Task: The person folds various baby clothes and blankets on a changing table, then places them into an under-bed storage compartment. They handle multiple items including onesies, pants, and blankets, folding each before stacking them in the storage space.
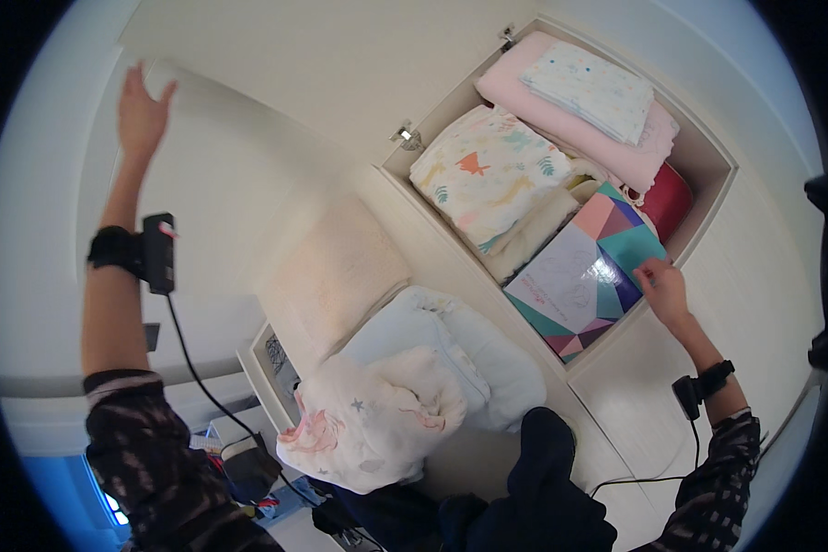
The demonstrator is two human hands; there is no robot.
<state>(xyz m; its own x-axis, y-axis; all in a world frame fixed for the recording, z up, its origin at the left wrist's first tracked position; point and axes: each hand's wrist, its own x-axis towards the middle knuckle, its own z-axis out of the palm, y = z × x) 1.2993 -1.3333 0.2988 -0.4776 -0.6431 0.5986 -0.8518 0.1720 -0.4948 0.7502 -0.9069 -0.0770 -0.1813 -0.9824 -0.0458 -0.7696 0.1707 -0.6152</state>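
Note:
My left hand is raised with its thumb apart, in front of a pale cabinet surface, and holds nothing. At the right edge of a white cabinet compartment, my right hand has curled fingers over the side of a glossy cardboard box with a multicoloured geometric print. Whether they grip it I cannot tell. Beside the box sits a folded white fabric with animal and leaf prints. Behind these lies a pink folded textile, with a dotted white cloth on top.
A red item is partly hidden behind the box. Outside the compartment are a peach folded blanket, a pale blue padded textile and a star-printed white blanket. An open drawer stands beside them. Cables hang from both wrist straps.

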